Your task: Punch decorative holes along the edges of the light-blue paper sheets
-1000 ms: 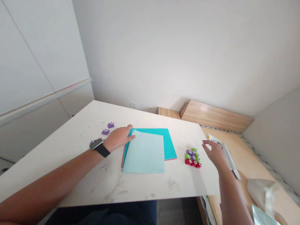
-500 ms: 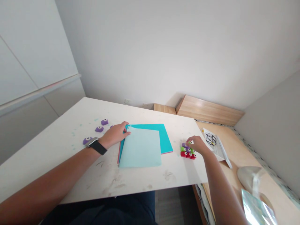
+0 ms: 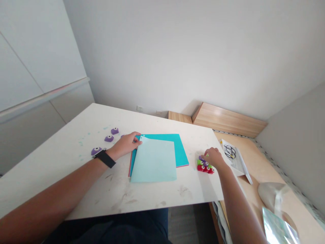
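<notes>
Now your left hand is at the papers and your right hand at the lumps

Your left hand (image 3: 128, 143) rests at the far left corner of the pale sheet (image 3: 154, 161). Its thumb and index finger stand a little apart at that corner, the other fingers curled; you can't tell whether they pinch the sheet. The sheet lies flat on the desk (image 3: 175, 200), skewed over a teal sheet (image 3: 182, 152) that shows along its far and right sides, with a thin reddish edge beneath.

Your right hand (image 3: 215, 159) reaches over the cluster (image 3: 204, 166) of eyed lumps near the desk's right end. Its fingers bend down over the far side of the cluster, close together; their tips are partly hidden, so you can't tell if they hold a lump. A row of red lumps (image 3: 206, 169) sits nearest you, with green and purple ones behind.

Left of your left hand, three purple lumps (image 3: 109, 138) sit well apart from the cluster, one just beside your dark watch strap (image 3: 106, 159); another purple lump (image 3: 123, 136) shows partly behind the hand. Past the desk's right end, a black cable (image 3: 230, 151) lies coiled on something white.
</notes>
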The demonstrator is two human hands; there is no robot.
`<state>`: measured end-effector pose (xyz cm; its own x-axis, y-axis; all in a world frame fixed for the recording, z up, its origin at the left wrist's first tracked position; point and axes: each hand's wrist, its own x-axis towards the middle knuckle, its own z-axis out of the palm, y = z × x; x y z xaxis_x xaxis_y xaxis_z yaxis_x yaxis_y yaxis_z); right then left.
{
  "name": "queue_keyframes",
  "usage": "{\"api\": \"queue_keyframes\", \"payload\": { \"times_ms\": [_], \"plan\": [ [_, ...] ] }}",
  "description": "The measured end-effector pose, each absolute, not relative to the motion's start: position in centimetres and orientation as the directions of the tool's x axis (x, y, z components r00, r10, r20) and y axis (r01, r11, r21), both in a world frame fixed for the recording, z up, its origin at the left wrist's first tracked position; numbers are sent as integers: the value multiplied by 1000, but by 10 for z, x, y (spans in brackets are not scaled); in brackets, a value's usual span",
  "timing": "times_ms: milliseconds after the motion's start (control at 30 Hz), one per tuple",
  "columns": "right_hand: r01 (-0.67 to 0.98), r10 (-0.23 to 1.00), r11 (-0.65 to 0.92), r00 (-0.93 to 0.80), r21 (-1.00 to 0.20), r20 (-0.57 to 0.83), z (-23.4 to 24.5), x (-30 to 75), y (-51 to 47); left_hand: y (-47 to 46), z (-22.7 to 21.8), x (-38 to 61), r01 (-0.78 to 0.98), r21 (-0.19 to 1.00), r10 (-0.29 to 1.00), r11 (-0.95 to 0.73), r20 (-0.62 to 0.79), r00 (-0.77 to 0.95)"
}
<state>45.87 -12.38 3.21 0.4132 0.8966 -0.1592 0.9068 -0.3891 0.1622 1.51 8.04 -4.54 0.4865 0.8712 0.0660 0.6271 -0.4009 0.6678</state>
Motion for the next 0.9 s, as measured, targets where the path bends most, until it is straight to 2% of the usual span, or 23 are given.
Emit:
{"api": "queue_keyframes", "payload": {
  "times_ms": [167,533,767,900],
  "plan": [
    [887,872,-381,439,261,-218,23,456,-112,78,-47,14,596,711,871,-373,47,488],
    [877,824,-351,456,328,-336,0,479,-101,73,-49,14,532,801,892,-274,4,453],
    [890,825,-312,427,331,-371,-5,490,-96,74,-45,13,508,786,891,-352,115,438],
    [899,836,-298,408,321,-366,-8,493,-96,74,-46,13,469,813,888,-344,121,443]
  ]
}}
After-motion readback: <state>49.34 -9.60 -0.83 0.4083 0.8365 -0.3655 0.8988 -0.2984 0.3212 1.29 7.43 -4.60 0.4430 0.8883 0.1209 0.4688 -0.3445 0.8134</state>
